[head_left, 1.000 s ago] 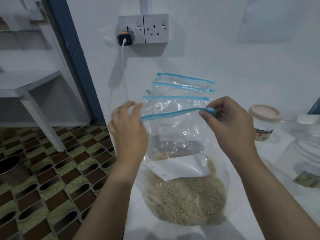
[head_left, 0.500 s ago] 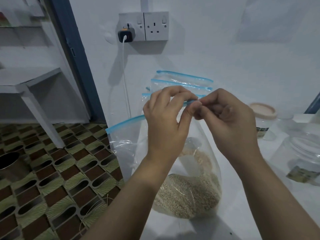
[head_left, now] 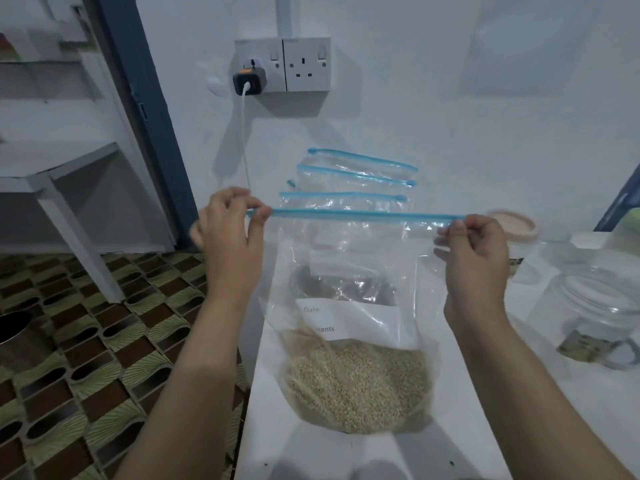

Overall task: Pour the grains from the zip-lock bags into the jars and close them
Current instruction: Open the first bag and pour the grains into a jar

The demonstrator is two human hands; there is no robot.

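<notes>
Two hands pinch blue zip strip taut: left hand (head_left: 231,237), right hand (head_left: 476,258); clear crinkled plastic zip-lock bag (head_left: 349,306) (pale beady grains (head_left: 356,386) pooled low) on white bench (head_left: 460,410).

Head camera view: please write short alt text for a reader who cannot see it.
Two bare hands, left hand and right hand, pinch the ends of the blue zip strip of a clear plastic bag of pale grains above a white table; more zip-lock bags stand behind.
</notes>
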